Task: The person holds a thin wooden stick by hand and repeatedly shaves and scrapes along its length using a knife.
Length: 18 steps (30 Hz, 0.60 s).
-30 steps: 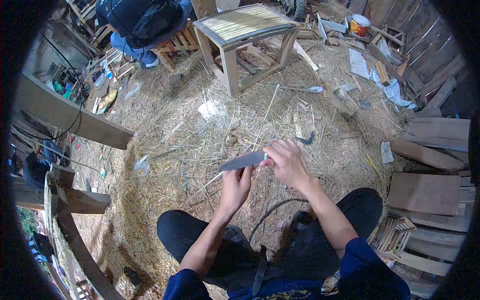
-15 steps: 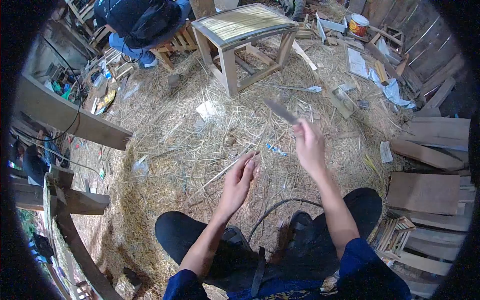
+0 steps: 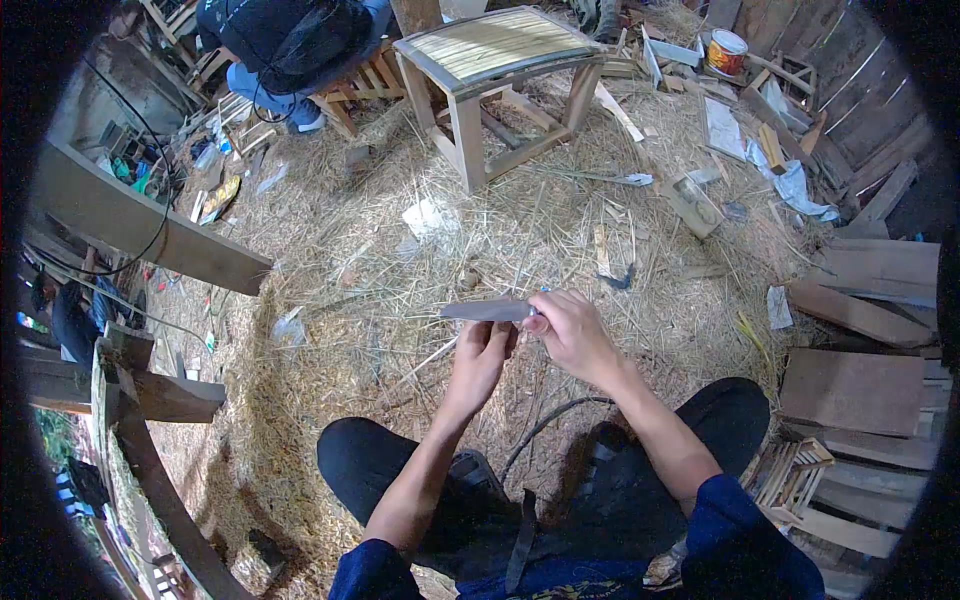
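My right hand (image 3: 578, 338) is closed around the handle of a knife (image 3: 482, 311), whose broad grey blade points left. The blade lies across the fingertips of my left hand (image 3: 477, 368), covering part of them. My left hand is closed on a thin wooden strip (image 3: 428, 360); its pale length slants down and to the left from the fingers. What shows of the strip beyond the blade is too small to make out. Both hands are above the straw-strewn floor (image 3: 350, 330), in front of my bent knees.
A stool (image 3: 468, 145) with a slatted top stands ahead. At upper left another person (image 3: 300, 50) bends over. Beams (image 3: 150, 225) jut in from the left. Boards (image 3: 850, 390) and a small slatted crate (image 3: 790, 475) lie at right. A paint bucket (image 3: 726, 52) sits at far right.
My right hand has come down and left, bringing the knife from a raised position to my left fingertips. The blade now points left. My left hand keeps hold of the strip.
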Tool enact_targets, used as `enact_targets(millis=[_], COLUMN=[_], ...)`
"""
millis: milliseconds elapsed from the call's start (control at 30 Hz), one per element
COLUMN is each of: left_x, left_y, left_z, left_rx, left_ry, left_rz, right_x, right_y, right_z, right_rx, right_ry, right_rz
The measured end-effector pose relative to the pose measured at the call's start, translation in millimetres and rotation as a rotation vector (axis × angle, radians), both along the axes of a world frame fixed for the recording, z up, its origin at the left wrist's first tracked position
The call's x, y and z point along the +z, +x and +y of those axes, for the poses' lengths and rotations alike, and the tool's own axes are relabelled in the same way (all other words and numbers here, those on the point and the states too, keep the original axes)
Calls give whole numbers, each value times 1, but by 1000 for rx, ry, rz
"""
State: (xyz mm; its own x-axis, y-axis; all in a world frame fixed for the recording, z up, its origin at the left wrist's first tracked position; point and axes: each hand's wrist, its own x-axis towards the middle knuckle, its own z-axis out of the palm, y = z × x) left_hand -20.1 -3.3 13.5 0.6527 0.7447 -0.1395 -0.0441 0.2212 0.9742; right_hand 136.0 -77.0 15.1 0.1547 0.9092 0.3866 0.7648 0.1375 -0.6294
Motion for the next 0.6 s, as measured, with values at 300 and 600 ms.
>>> enact_targets(millis=[300, 600], left_x=[-4, 3], left_y=[-4, -5], left_z=[2, -2], left_rx=[-52, -35], left_ry=[56, 362], left_rz=[100, 246], right_x=[0, 13], right_y=[-2, 10], right_z=[-2, -4], right_rx=[25, 14], right_ry=[-95, -40], right_rz=[43, -133])
